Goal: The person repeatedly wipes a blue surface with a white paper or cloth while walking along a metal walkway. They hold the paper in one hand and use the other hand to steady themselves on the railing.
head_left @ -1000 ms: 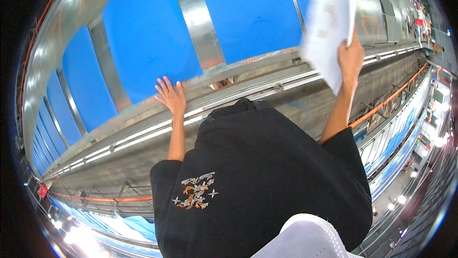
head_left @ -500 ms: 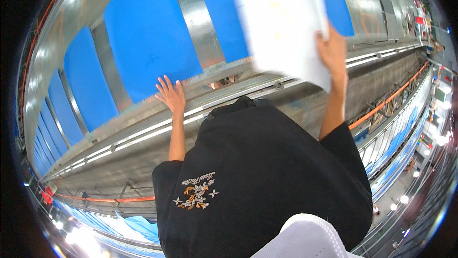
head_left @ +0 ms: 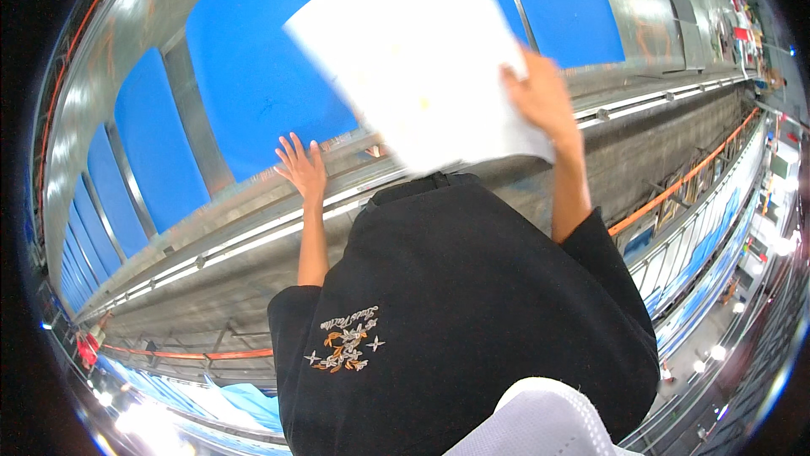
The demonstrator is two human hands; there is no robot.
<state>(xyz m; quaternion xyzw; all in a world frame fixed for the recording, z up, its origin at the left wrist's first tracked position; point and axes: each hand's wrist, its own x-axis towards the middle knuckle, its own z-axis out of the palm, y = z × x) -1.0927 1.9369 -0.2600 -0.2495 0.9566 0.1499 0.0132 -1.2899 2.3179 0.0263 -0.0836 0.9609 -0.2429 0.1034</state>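
A white sheet [head_left: 413, 59], overexposed and with a faint yellowish mark, hangs over the bench in front of me. My right hand [head_left: 540, 97] is closed on its right edge, and the sheet's lower edge curls a little. It hides part of the blue pieces behind it. My left hand [head_left: 302, 167] lies with spread fingers at the near edge of a large blue flat piece [head_left: 257, 68]; it holds nothing. More blue pieces lie to the right, one of them a wide blue piece [head_left: 565, 9] beyond my right hand.
The long metal bench [head_left: 645, 26] carries a row of several blue pieces going off to the left. Metal rails [head_left: 666, 97] run along its near side. A dark flat plate [head_left: 686, 26] lies at the far right. Orange bars [head_left: 675, 182] and another line of blue pieces stand behind me.
My right hand has swung the white sheet to the left, and it now covers the gap between blue pieces. My left hand has stayed where it was.
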